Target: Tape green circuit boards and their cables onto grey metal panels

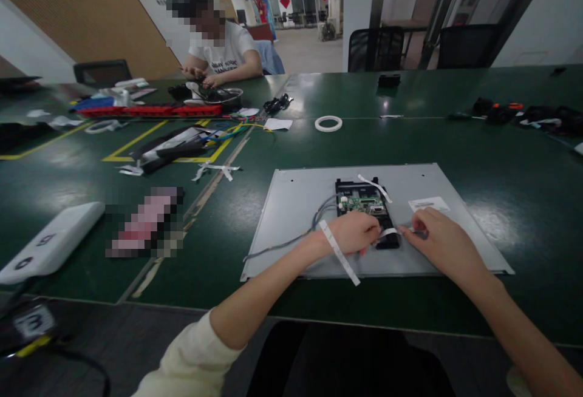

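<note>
A short strip of white tape (388, 232) stretches between my two hands across the lower part of a black frame (386, 221). My left hand (353, 232) pinches its left end and my right hand (439, 233) its right end. The frame carries a green circuit board (362, 204) and lies on a flat grey metal panel (286, 206). Another tape strip (376, 186) sits across the frame's upper right. Grey cables (285, 244) run from the board to the panel's left edge. A longer tape piece (339, 252) is stuck on my left wrist.
A tape roll (328, 124) lies beyond the panel. To the left are a pixelated pink item (146, 222), a white case (52, 242), tape scraps (216, 170) and a black device with wires (177, 144). Across the green table (255, 203) a person (223, 51) handles parts.
</note>
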The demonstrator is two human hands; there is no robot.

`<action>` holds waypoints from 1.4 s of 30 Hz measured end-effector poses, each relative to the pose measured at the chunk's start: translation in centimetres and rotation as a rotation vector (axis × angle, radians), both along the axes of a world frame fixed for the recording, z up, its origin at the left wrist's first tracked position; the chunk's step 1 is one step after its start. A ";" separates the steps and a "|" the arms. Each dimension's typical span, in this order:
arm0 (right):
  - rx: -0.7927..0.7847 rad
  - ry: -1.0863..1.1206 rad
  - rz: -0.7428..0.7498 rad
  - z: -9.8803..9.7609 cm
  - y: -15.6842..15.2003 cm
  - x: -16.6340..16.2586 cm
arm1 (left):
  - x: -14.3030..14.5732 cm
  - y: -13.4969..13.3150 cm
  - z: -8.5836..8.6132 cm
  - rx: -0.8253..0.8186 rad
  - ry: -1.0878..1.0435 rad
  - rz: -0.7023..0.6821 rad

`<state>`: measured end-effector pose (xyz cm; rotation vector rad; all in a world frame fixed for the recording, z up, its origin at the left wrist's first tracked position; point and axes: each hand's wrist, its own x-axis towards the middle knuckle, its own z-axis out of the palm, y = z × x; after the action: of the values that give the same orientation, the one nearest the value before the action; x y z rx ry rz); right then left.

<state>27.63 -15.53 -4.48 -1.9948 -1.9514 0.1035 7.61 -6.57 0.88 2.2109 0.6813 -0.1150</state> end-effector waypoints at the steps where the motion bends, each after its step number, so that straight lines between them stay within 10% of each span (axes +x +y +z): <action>1: -0.005 -0.002 -0.003 -0.1 0.0 0.1 | 0.1 0.0 -0.1 0.006 0.005 -0.012; 15: 0.177 0.036 -0.021 0.1 0.0 0.9 | -1.5 1.4 0.2 -0.189 0.003 -0.047; 25: 0.655 -0.137 0.635 4.1 -1.6 -5.2 | -1.3 1.6 1.5 -0.399 -0.246 0.240; 34: 0.780 -0.208 0.913 5.5 1.0 -8.3 | -1.8 2.5 0.6 -0.415 -0.336 0.278; 42: 0.916 -0.067 0.784 4.5 4.6 -8.0 | -3.0 4.8 -0.2 -0.094 -0.370 0.441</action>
<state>19.64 -10.92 0.05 -0.6337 -2.1317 -0.5648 4.66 -1.73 0.69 1.8719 0.9089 0.4641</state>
